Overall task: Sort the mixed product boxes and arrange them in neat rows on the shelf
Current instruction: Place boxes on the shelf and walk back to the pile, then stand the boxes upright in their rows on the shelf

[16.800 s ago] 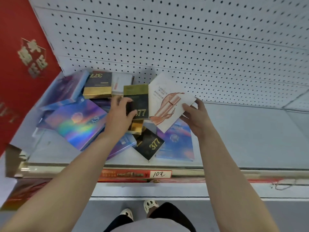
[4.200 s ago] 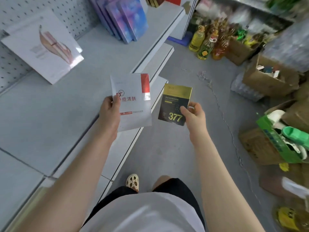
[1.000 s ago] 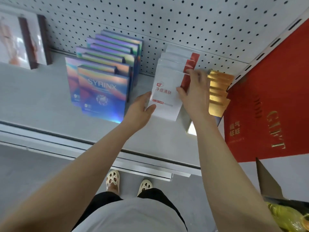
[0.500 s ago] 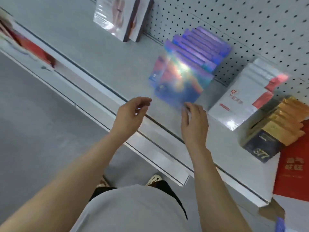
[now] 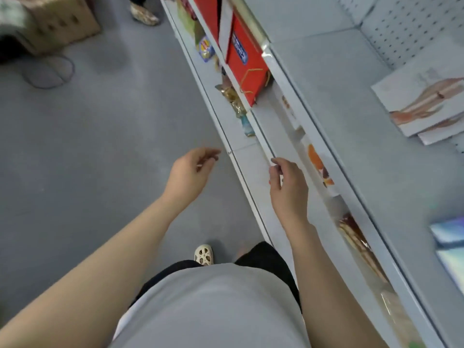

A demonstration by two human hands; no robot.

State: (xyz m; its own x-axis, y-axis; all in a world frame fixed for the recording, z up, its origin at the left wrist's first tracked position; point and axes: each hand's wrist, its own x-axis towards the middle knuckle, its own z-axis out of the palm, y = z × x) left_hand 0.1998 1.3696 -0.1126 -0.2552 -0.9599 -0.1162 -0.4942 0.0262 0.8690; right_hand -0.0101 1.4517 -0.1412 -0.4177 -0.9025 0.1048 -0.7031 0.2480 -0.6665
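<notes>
Evidently both hands were free of product: the left hand (image 5: pixel 188 172) hung over the grey floor (image 5: pixel 88 146), out from the shelf (image 5: pixel 339 101), fingers loosely curled around nothing, and the right hand (image 5: pixel 288 187) hovered just off the shelf's front edge, its fingers likewise relaxed and holding nothing. That empty, ready posture probably suited a walk along the shelf toward more stock. On the shelf top, toward its back wall, two white boxes (image 5: pixel 424 104) with a printed figure leaned one against the other, faces outward, presumably so they could be read. At the near right end of the shelf the corner of a holographic box (image 5: pixel 449 237) showed, blurred. Below the shelf's top, a lower tier held a red gift bag (image 5: pixel 241 56) standing upright and some small packets; the bag's contents were hidden. Beyond the shelf's far end, on the floor, sat a cardboard carton (image 5: pixel 60 23).
</notes>
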